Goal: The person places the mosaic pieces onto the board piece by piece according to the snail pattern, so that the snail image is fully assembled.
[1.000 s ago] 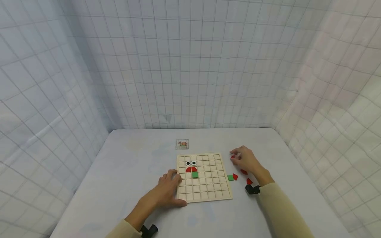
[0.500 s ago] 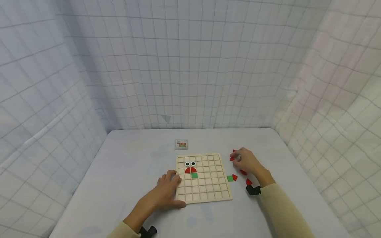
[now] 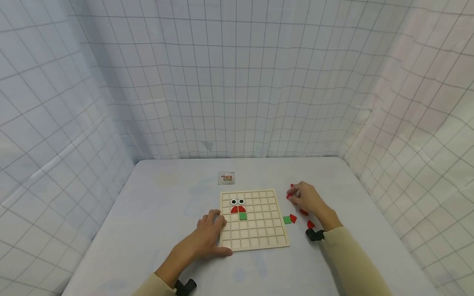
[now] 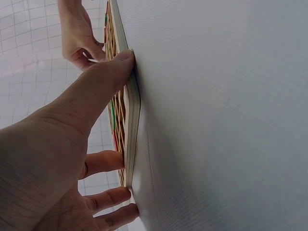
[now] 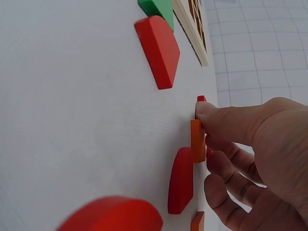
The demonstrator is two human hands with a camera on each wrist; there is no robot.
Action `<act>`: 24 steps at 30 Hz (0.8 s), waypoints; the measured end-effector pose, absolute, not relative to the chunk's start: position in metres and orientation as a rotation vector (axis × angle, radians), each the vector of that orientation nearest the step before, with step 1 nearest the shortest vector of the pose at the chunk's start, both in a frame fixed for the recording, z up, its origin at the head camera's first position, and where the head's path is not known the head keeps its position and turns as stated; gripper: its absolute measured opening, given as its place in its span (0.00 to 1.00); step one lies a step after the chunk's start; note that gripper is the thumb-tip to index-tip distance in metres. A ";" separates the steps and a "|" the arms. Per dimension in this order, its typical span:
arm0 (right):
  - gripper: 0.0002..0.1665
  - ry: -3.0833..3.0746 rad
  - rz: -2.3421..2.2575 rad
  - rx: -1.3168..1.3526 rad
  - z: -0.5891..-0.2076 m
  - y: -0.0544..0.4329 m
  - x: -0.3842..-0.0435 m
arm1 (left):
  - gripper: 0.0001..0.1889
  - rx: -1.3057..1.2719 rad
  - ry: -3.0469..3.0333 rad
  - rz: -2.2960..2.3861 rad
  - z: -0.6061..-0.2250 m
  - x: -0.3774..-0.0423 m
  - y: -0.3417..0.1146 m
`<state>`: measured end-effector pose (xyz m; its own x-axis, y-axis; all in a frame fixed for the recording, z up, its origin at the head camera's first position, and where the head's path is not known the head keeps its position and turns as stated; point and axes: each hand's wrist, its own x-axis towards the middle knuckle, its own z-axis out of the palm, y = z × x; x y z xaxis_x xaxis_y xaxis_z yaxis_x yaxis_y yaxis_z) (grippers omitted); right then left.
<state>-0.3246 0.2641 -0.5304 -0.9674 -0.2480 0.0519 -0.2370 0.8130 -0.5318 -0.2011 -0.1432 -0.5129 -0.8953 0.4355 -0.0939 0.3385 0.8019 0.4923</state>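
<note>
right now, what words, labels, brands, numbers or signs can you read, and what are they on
None: no word, label, brand or number is readable.
Card: a small coloured picture; any print is too small to read.
Board: grid lines, no lettering visible.
Eyes: black dots on white, not characters.
Red piece: plain, no marks visible.
Cloth: line pattern, no text visible.
</note>
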 end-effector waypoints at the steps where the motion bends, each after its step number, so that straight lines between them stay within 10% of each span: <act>1: 0.10 2.975 -0.871 -0.397 -0.531 0.264 -0.325 | 0.44 0.607 2.787 0.709 -0.513 -0.201 -0.143; 24: 0.07 3.000 -1.062 -0.417 -0.531 0.262 -0.322 | 0.44 0.603 2.779 0.720 -0.510 -0.199 -0.144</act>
